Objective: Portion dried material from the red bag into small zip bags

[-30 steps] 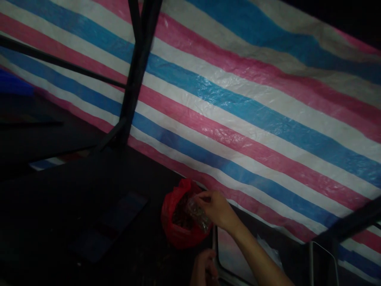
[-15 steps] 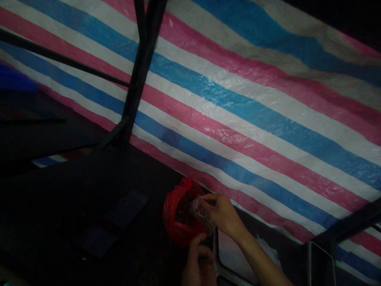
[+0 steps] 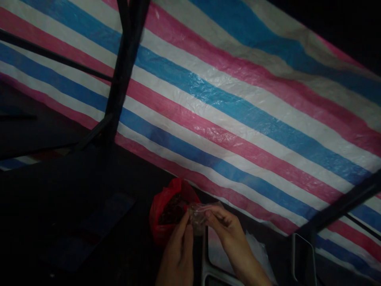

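A red plastic bag [image 3: 163, 206] with dark contents sits open on a dark surface at the bottom middle. Right beside it, my left hand [image 3: 178, 254] and my right hand [image 3: 228, 234] both pinch a small clear plastic bag [image 3: 199, 212], one at each side. The clear bag is held just above the red bag's right edge. What is inside the clear bag is too dim to tell.
A pink, blue and white striped tarp [image 3: 238, 111] fills the background. Black metal frame bars [image 3: 119, 75] cross in front of it at left, another at lower right [image 3: 336, 206]. A metal rim [image 3: 205, 262] lies below my hands. The dark surface [image 3: 74, 214] stretches left.
My left hand has risen from the bottom edge and taken hold of the clear bag. My right hand has drawn the clear bag out of the red bag, to the right.
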The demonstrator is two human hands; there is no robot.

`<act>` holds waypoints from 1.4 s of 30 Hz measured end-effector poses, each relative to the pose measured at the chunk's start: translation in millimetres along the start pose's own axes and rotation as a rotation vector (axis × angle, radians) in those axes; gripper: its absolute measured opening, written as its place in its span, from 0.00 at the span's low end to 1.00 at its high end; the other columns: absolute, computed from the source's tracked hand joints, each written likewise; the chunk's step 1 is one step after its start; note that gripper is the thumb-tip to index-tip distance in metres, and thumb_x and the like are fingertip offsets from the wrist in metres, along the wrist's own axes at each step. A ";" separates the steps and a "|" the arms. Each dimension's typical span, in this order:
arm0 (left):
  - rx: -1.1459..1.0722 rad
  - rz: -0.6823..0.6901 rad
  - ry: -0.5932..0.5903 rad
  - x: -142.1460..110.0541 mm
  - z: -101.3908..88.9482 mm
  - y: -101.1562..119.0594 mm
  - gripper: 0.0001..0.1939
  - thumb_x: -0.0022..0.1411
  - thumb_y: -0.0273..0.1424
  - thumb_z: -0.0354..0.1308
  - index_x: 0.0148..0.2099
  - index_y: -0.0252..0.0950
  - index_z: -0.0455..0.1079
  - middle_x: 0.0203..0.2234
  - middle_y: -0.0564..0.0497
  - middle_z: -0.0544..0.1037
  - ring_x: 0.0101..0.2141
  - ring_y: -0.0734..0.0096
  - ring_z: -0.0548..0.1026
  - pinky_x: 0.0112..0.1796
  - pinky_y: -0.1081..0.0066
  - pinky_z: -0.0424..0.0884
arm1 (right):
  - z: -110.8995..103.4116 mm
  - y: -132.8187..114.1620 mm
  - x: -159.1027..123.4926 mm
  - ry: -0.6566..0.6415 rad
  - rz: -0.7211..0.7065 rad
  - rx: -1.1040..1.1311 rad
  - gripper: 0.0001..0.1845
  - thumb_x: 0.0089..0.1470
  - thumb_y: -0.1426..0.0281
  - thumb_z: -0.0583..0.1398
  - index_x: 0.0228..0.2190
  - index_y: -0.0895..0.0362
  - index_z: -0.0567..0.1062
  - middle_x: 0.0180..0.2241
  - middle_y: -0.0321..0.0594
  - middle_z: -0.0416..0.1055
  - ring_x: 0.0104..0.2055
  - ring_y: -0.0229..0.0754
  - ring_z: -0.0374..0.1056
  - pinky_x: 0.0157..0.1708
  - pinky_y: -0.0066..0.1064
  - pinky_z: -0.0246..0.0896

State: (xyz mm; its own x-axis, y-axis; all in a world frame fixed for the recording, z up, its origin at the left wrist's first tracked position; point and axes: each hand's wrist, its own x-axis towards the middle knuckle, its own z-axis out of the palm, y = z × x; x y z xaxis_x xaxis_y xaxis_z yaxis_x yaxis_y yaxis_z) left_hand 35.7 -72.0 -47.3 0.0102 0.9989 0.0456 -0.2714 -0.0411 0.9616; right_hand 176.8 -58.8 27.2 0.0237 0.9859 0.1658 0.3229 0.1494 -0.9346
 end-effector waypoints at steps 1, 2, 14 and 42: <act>0.042 -0.001 -0.015 1.3 -0.5 2.9 0.30 0.70 0.50 0.50 0.64 0.40 0.74 0.63 0.41 0.78 0.65 0.48 0.73 0.62 0.48 0.72 | 0.4 2.2 -5.6 0.016 -0.009 0.022 0.20 0.56 0.48 0.69 0.41 0.50 0.88 0.43 0.43 0.86 0.47 0.52 0.80 0.51 0.40 0.72; 0.092 -0.013 -0.038 2.1 -0.6 5.1 0.32 0.69 0.50 0.48 0.65 0.41 0.74 0.66 0.43 0.75 0.68 0.47 0.69 0.66 0.45 0.66 | 1.3 3.9 -10.9 0.033 -0.019 0.034 0.20 0.56 0.49 0.69 0.42 0.48 0.88 0.43 0.42 0.86 0.48 0.53 0.80 0.51 0.40 0.72; 0.464 0.283 0.028 3.0 -6.2 18.9 0.26 0.69 0.52 0.48 0.57 0.51 0.80 0.46 0.45 0.80 0.44 0.56 0.85 0.44 0.59 0.83 | 11.1 -8.3 -33.2 0.201 -0.109 0.014 0.16 0.59 0.50 0.67 0.40 0.46 0.88 0.36 0.38 0.85 0.37 0.45 0.79 0.46 0.34 0.75; -0.003 -0.032 -0.250 7.4 -2.9 29.5 0.26 0.66 0.56 0.56 0.51 0.40 0.72 0.50 0.45 0.82 0.51 0.56 0.80 0.53 0.63 0.72 | 21.7 -9.2 -40.5 0.243 0.015 0.002 0.27 0.55 0.41 0.66 0.35 0.53 0.80 0.34 0.40 0.80 0.37 0.46 0.74 0.38 0.32 0.70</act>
State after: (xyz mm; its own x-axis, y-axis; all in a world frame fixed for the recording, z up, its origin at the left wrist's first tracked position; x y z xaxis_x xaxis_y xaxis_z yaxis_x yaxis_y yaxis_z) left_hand 25.0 -65.8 -19.4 0.2562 0.9632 0.0810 -0.2704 -0.0091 0.9627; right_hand 152.4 -98.5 22.3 0.2554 0.9409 0.2223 0.3188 0.1351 -0.9382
